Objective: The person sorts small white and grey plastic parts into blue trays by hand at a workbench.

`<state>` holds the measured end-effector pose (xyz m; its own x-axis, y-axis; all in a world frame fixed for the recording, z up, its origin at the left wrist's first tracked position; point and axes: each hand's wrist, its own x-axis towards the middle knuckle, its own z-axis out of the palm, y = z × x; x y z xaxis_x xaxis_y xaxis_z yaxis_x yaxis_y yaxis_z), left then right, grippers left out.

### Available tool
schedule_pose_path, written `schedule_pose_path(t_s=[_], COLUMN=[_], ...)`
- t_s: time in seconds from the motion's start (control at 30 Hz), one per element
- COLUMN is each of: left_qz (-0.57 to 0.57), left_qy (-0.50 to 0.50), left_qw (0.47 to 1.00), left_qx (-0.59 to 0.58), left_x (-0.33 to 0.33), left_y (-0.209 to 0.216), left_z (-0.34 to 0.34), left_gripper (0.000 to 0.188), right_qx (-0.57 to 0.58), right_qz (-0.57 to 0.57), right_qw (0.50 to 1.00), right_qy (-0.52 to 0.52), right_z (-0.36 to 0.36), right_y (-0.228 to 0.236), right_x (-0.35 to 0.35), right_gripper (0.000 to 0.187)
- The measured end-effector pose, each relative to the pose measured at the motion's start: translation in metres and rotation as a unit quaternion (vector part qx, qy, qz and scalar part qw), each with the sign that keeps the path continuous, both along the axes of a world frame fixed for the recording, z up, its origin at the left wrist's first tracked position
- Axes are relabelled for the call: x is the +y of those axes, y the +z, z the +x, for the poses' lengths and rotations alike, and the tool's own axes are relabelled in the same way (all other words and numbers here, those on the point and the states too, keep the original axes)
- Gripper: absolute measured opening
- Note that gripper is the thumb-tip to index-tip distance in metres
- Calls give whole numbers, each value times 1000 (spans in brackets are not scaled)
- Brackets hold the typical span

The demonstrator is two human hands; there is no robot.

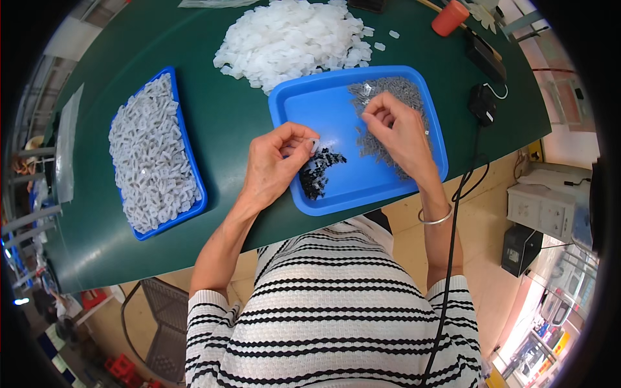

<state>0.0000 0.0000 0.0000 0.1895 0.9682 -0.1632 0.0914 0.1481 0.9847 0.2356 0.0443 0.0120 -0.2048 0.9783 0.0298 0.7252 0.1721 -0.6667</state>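
A blue tray [352,187] lies before me on the green table. At its left side my left hand [279,158] pinches a small translucent plastic piece [315,145] between thumb and fingertips. Just below that piece, a little heap of tiny black parts [315,178] rests in the tray. Over the tray's right part my right hand [398,129] has thumb and forefinger closed together, beside a spread of small grey parts [404,94]. What its fingertips hold, if anything, is too small to make out.
A large pile of whitish translucent plastic pieces [291,42] lies behind the tray. To the left stands a second blue tray [202,194] full of pale grey pieces [152,155]. An orange-red cylinder [449,18], a black adapter [482,103] and a black cable [453,239] are at the right.
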Motion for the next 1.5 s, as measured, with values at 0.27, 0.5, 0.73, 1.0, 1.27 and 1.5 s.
schedule_pose_path(t_s=[0.27,0.5,0.73,1.0,1.27,1.5], left_qz=[2,26,-11,-44,-2,13], left_qy=[44,-18,12,15,40,51], left_qw=[996,999,999,995,998,996], left_qx=[-76,-11,-44,-86,-45,-74], left_x=[1,-3,-3,-6,-14,-14], left_y=[9,8,11,10,10,8], left_z=[17,11,19,16,18,14], left_gripper=[10,20,23,20,15,15], right_qx=[404,395,336,272,226,323], right_qz=[-175,-127,-81,-50,-8,-78], right_qw=[895,909,937,959,971,938], right_qy=[71,42,46,58,75,101], right_z=[-17,-26,-29,-30,-37,-39], right_y=[-8,-2,0,3,9,1], right_x=[-27,-35,-38,-38,-39,-33], right_gripper=[11,9,9,15,22,24])
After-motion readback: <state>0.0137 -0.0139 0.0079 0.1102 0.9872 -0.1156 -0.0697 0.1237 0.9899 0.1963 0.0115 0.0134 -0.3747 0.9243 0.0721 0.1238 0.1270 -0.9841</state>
